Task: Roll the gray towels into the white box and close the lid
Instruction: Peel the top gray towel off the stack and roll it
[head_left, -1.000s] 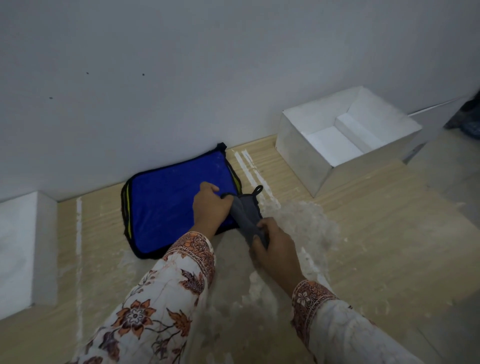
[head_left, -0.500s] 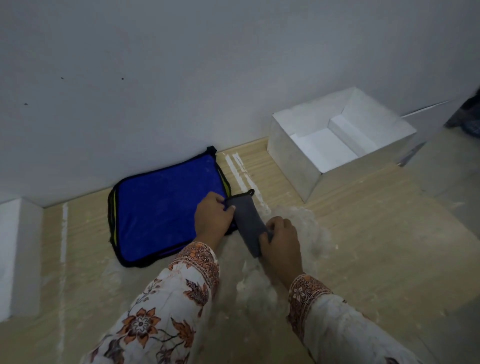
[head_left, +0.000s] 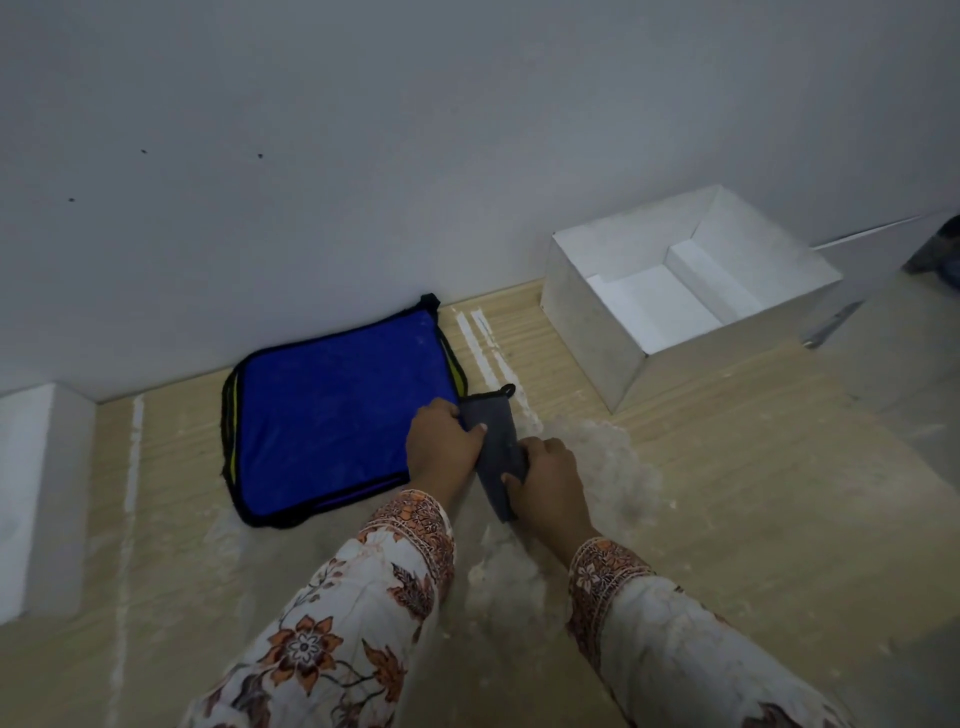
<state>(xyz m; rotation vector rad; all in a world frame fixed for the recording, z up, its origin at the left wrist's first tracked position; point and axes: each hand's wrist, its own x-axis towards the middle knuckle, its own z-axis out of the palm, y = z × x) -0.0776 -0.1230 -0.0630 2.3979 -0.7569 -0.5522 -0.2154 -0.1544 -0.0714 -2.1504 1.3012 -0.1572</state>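
Observation:
A gray towel (head_left: 494, 441), rolled into a narrow bundle with a small black loop at its far end, lies on the wooden surface between my hands. My left hand (head_left: 440, 448) presses its left side near the far end. My right hand (head_left: 551, 480) grips its near end from the right. The white box (head_left: 597, 332) stands open at the back right, with folded white flaps inside and nothing else in it. No lid is visible.
A blue towel (head_left: 332, 410) with black trim lies flat against the white wall, just left of my left hand. A white block (head_left: 36, 499) stands at the left edge. White dusty smears mark the wood around my hands.
The gray towel has turned from a crumpled shape into a tighter, straighter roll between both hands. My hands stay in about the same place beside the blue towel.

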